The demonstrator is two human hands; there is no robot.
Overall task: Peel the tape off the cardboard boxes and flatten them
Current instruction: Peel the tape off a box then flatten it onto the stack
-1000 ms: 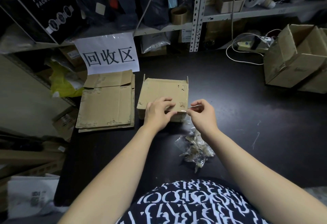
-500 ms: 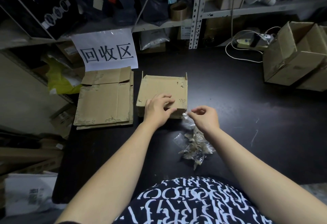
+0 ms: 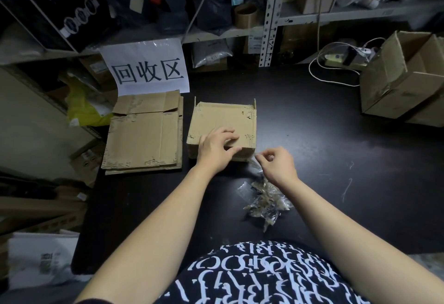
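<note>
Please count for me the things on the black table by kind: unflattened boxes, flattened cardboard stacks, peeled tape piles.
Unflattened boxes: 3, the middle box and two right boxes
Flattened cardboard stack: 1
Peeled tape pile: 1
Total: 5

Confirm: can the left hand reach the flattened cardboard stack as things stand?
Probably yes: the stack lies just left of the box the left hand holds, nothing between; it must let go first.

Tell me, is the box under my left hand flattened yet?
Not flattened: the box has height, its front wall visible where the left hand grips it.
</note>
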